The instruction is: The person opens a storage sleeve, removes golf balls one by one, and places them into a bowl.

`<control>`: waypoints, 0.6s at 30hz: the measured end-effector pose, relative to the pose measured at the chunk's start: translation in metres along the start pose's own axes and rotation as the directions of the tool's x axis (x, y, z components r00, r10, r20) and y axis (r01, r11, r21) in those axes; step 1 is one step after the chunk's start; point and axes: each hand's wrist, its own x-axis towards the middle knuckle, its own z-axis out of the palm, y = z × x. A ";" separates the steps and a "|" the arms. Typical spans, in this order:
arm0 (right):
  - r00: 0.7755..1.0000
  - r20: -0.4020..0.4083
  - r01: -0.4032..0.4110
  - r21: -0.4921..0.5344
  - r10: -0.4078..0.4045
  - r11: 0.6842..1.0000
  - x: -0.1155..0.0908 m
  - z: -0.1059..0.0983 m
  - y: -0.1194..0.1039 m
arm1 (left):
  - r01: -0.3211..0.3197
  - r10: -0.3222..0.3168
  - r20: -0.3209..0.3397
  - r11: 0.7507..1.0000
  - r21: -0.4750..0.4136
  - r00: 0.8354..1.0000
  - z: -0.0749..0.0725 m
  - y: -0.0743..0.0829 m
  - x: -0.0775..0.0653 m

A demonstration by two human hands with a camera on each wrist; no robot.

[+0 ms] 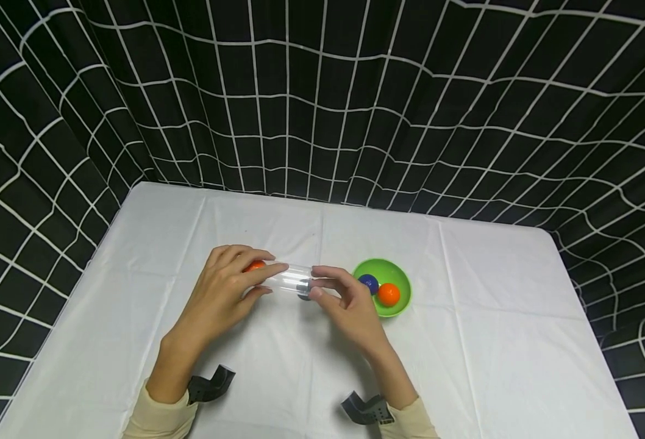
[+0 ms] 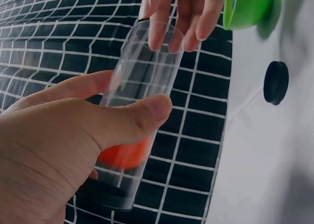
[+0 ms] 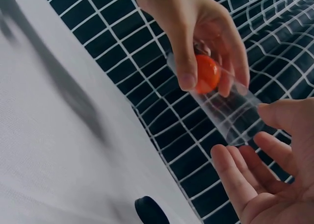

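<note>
My left hand (image 1: 225, 289) grips a clear tube (image 2: 147, 72) around its side, thumb on one side and fingers on the other. Inside, toward the end nearer this hand, lies an orange ball (image 3: 207, 74); a dark base closes that end in the left wrist view. My right hand (image 1: 352, 305) is at the tube's other, open end, thumb and loosely bent fingers spread about the rim, with no ball in it. Whether its fingertips touch the rim is hard to tell. On the table below the tube is a round black cap (image 2: 276, 83).
A green bowl (image 1: 381, 266) stands just right of my right hand, holding a blue ball (image 1: 369, 283) and an orange ball (image 1: 389, 294). White cloth covers the table (image 1: 498, 341). A black curtain with a white grid (image 1: 300, 110) hangs behind and at both sides.
</note>
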 end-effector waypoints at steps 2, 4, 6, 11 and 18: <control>1.000 -0.001 -0.011 0.013 0.011 1.000 0.000 0.001 0.000 | -0.002 0.002 -0.007 1.000 0.002 1.000 0.000 0.000 0.000; 1.000 -0.003 -0.019 0.024 0.019 1.000 0.000 0.002 0.001 | -0.004 0.004 -0.011 1.000 0.001 1.000 0.001 0.000 0.000; 1.000 -0.004 -0.021 0.033 0.021 0.999 0.000 0.002 0.001 | -0.005 0.005 -0.011 1.000 0.001 1.000 0.001 0.000 0.000; 1.000 -0.007 -0.008 0.018 0.008 1.000 0.001 0.002 0.003 | -0.007 0.007 -0.002 1.000 0.008 1.000 0.001 0.000 -0.001; 1.000 -0.007 -0.012 -0.002 0.012 1.000 0.001 0.001 0.002 | 0.005 -0.005 0.018 1.000 0.009 1.000 0.000 -0.001 -0.001</control>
